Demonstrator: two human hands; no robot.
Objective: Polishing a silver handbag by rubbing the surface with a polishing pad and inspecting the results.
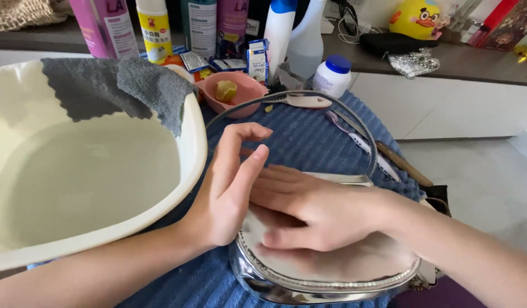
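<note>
A big cream basin (189, 154) held water, with a grey cloth (121, 85) over its rim. The left hand (229, 188) stood open, holding nothing. The right hand (314, 211) lay flat on the shiny silver bag (332, 274) on the blue towel (309, 137). The bag looked smooth, slippery and soft; its thin handle (354, 122) seemed best to grab. A pink bowl (240, 94) held something yellow.

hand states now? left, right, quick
Left hand: open, fingers loosely curled, holding nothing, beside the silver bag.
Right hand: open, lying flat on the silver bag, gripping nothing.
</note>
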